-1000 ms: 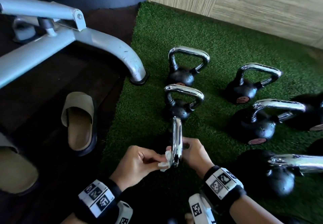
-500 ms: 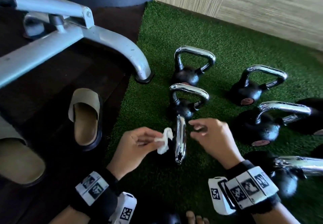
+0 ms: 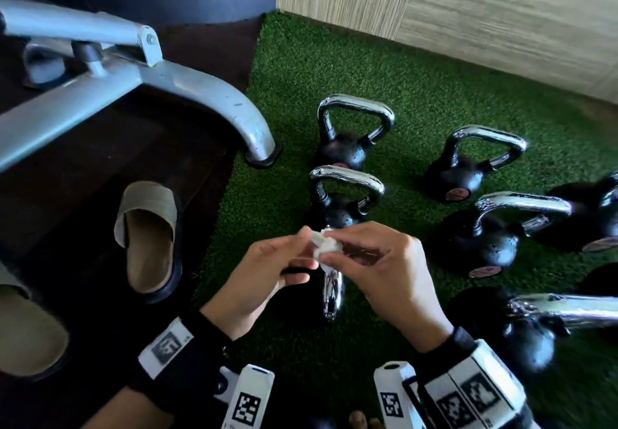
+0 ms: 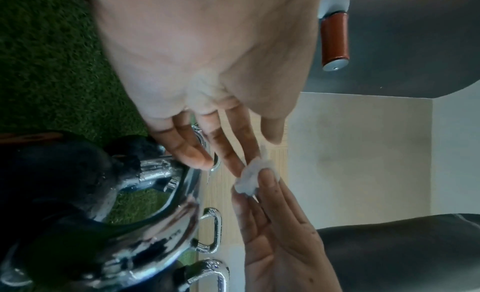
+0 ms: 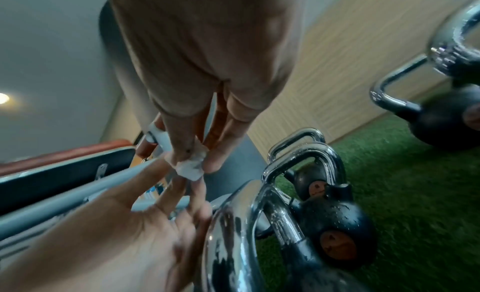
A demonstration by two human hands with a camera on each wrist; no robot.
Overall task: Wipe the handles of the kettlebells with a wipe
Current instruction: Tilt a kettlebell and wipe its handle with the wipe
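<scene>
At far left on the dark floor lie two tan slippers (image 3: 147,238), open-backed with dark soles, below the curved grey metal leg of a gym frame (image 3: 214,100). Just right of them the left hand (image 3: 257,281) pinches a small crumpled white wipe (image 3: 326,246) between thumb and fingertips, its other fingers loosely extended. Meeting it from the right, the right hand (image 3: 384,271) pinches the same wad, so both hands hold the wipe together in the air, just above the polished chrome handle (image 3: 332,291) of the nearest kettlebell; neither hand touches that handle. Beyond stand two more kettlebells (image 3: 344,194) in a line on the green artificial turf (image 3: 334,60), round matte black bodies under mirror-bright looped handles. Further right, several others (image 3: 475,164) sit on the turf, before a pale wood-grain wall (image 3: 468,10).
</scene>
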